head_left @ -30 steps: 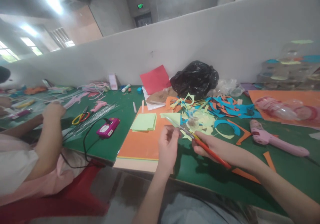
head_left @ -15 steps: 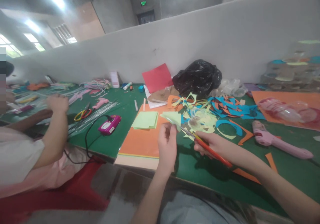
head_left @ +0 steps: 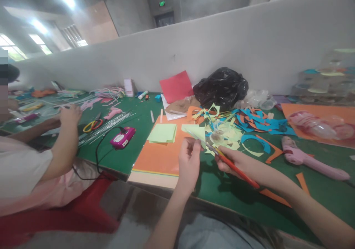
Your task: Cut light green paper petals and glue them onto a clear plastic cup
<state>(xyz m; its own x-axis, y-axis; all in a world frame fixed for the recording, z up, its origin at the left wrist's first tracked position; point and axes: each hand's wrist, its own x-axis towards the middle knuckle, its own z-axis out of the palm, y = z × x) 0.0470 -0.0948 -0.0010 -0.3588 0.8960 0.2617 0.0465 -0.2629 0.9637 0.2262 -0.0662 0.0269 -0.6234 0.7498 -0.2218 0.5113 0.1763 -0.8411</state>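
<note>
My left hand (head_left: 189,161) pinches a pale green paper piece (head_left: 195,132) near its lower edge. My right hand (head_left: 231,162) is shut on a pair of red-handled scissors (head_left: 235,170), and their metal blades (head_left: 212,148) meet the paper's edge. Both hands are raised above the green table (head_left: 210,182), close to a heap of green, blue and orange paper scraps (head_left: 224,132). An orange card stack (head_left: 158,154) lies left of my left hand, with a pale green paper stack (head_left: 162,133) on it.
A pink glue gun (head_left: 310,160) lies to the right. Behind the scraps are a black plastic bag (head_left: 222,88) and red paper (head_left: 176,87). On the left, a co-worker's raised hand (head_left: 69,115) works near yellow-handled scissors (head_left: 93,125), wires and a corded pink device (head_left: 122,138).
The whole scene has shifted slightly right in view while my hands stay nearly in place. The co-worker's raised hand has moved right and up.
</note>
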